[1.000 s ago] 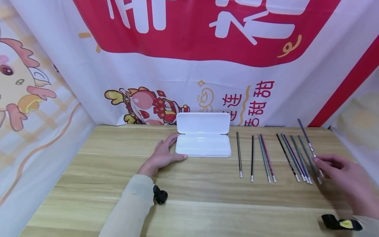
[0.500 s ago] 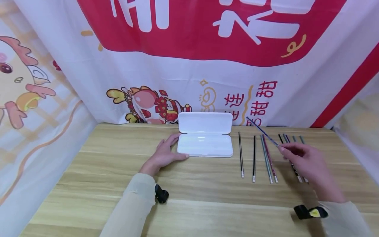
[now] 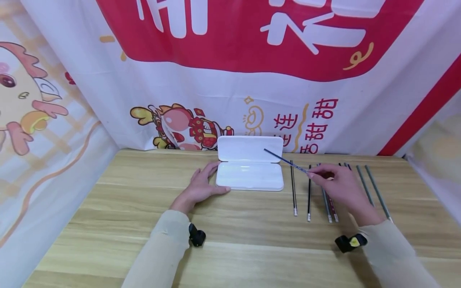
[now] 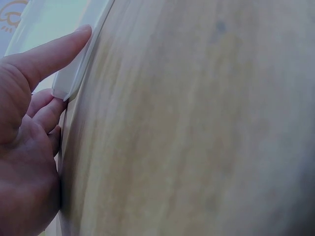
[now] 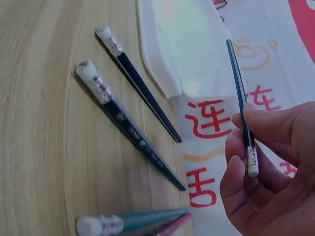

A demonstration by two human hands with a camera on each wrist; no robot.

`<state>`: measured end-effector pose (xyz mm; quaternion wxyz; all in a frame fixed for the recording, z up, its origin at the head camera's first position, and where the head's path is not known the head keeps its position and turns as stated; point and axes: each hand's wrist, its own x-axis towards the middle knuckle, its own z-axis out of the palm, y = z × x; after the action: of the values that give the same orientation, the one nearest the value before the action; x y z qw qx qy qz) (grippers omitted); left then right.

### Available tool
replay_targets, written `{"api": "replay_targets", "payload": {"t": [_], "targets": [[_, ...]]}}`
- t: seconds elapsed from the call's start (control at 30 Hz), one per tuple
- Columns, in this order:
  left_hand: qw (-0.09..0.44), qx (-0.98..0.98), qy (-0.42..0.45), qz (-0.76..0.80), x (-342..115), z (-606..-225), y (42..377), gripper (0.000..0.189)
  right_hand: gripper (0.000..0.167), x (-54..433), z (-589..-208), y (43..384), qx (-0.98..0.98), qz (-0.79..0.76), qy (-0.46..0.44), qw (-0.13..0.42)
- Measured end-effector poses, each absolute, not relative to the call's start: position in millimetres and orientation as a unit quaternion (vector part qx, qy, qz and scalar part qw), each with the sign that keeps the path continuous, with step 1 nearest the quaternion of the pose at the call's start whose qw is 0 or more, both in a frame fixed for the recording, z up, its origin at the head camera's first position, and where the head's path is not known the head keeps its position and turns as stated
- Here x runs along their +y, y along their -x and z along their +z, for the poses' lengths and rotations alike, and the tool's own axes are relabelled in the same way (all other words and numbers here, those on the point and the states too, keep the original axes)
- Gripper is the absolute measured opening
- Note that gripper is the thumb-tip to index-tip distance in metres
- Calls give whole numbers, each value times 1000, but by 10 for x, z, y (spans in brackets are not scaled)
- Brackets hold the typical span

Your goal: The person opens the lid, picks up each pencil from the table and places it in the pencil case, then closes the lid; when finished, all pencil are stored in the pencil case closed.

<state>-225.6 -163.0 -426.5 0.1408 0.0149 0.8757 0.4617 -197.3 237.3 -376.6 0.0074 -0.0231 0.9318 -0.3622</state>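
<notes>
A white pencil case (image 3: 250,177) lies open on the table, its lid (image 3: 245,148) tilted up behind. My left hand (image 3: 197,188) holds the case's left end, thumb on the front rim and fingers at the left side; the left wrist view shows the thumb (image 4: 59,51) along the edge. Between thumb and fingers, my right hand (image 3: 336,184) pinches a dark blue pencil (image 3: 288,162) near its white eraser end. Its far tip points left and overlaps the lid in the head view. In the right wrist view the pencil (image 5: 239,88) slants up from the fingertips.
Right of the case lie a black striped pencil (image 3: 293,192) and a black pencil (image 3: 309,200). Teal and maroon ones are partly hidden under the right hand. Grey-green pencils (image 3: 378,192) lie farther right. A printed cloth (image 3: 230,96) hangs behind the table.
My right hand has carried the dark blue pencil left from the far-right group towards the case. The left hand has stayed at the case.
</notes>
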Motion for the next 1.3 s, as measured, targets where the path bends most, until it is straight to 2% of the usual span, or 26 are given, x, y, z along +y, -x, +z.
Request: {"api": "replay_targets", "payload": {"t": [0.77, 1.13, 1.3], "targets": [[138, 871, -9, 472, -1642, -4295, 2280, 94, 13, 1605, -3934, 2417, 925, -355, 128, 37], [136, 871, -15, 472, -1643, -4310, 2281, 94, 10, 1416, -4063, 2516, 922, -348, 173, 11], [135, 873, -21, 467, -1638, -4303, 2278, 94, 10, 1370, -4089, 2565, 923, -346, 169, 22]]}}
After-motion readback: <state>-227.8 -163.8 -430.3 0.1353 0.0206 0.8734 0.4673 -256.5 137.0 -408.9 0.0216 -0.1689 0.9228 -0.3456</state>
